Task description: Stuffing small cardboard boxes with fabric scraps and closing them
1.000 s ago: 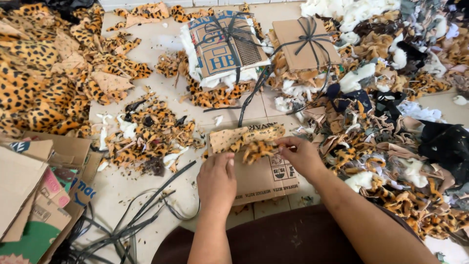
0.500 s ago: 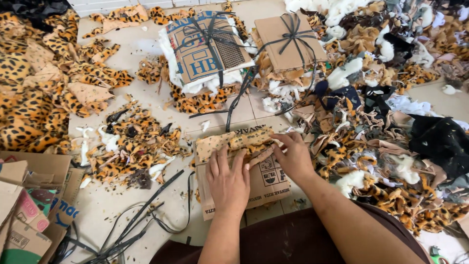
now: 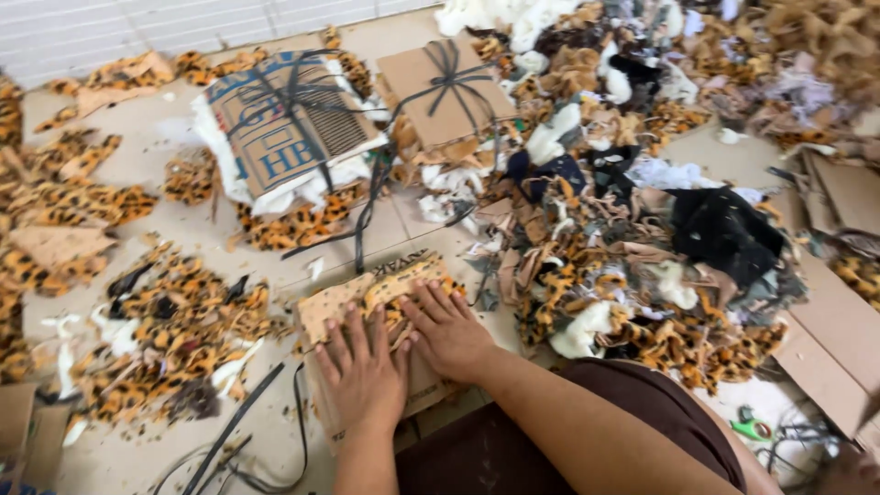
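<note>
Left hand (image 3: 367, 378) flat, fingers spread, pressing leopard-print plush stack (image 3: 385, 295) onto cardboard sheet (image 3: 417, 385) on floor (image 3: 275, 422). Right hand (image 3: 447, 332) likewise flat, gripping nothing. Fuzzy scrap heap (image 3: 642, 238) at right; string-tied cardboard bundles (image 3: 284, 128) beyond.

The pale tiled floor (image 3: 110, 137) carries everything — leopard-print fabric scraps (image 3: 174, 330) strewn over the left and lower left of the frame, and a deep mixed heap of tan, white and black offcuts (image 3: 642, 220) filling the right. Two tied bundles lie toward the top, a large cardboard-topped one (image 3: 284, 137) left of centre and a smaller one (image 3: 445, 92) beside it. Black straps (image 3: 238, 426) trail along the bottom left, and flat cardboard sheets (image 3: 839, 339) lie at the right edge.
</note>
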